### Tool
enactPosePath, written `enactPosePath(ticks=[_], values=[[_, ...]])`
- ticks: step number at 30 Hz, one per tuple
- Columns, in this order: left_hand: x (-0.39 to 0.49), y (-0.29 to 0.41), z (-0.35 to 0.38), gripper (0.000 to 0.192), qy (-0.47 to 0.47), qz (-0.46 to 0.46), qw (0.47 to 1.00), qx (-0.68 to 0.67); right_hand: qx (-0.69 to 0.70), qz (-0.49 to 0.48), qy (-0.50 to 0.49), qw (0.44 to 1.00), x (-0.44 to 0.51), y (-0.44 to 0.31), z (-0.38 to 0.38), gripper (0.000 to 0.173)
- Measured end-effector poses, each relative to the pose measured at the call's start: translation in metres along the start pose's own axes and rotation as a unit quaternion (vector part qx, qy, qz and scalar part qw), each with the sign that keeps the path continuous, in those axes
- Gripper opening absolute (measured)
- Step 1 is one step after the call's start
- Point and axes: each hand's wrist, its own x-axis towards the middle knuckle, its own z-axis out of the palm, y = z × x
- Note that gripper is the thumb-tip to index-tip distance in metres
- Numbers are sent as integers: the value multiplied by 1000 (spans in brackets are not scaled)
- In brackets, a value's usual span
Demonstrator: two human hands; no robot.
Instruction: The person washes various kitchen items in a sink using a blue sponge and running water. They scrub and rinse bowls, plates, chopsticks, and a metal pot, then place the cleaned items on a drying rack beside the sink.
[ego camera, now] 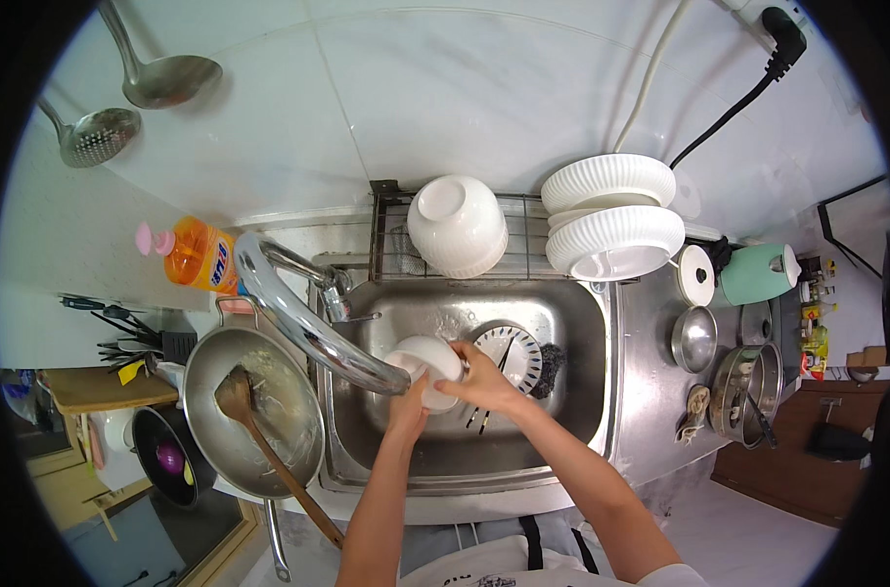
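Note:
Both my hands hold a white bowl [434,354] over the left part of a stainless steel sink [386,451]. My left hand [410,407] is at its near left side, fingers reaching into or across its mouth. My right hand [485,378] grips its right side. Whether a second bowl is nested with it, I cannot tell. The curved chrome faucet [305,323] ends just left of the bowl, above my left hand. To the right in the basin lie a patterned plate [522,359], dark chopsticks [484,420] with pale bands and a dark scouring pad [552,370].
A wire rack [522,231] behind the sink bears an upturned white bowl [460,235] and fluted white dishes [614,235]. Left stand a wok [298,440] with a wooden spatula [287,473] and an orange soap bottle [195,257]. A metal bowl [694,339] and a steel pot [771,389] stand right.

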Motion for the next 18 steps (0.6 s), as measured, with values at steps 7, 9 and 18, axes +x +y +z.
enactPosePath(ticks=[7,9,18], values=[[41,-22,-9,40,18,130,983,126,-312,-195,154,917,-20,-20,-6,73],[40,-30,-22,36,-3,226,869,439,-385,-163,211,883,-20,0,-24,74],[90,-119,-90,21,-115,411,377,822,-318,-208,246,892,-79,-50,-47,84]])
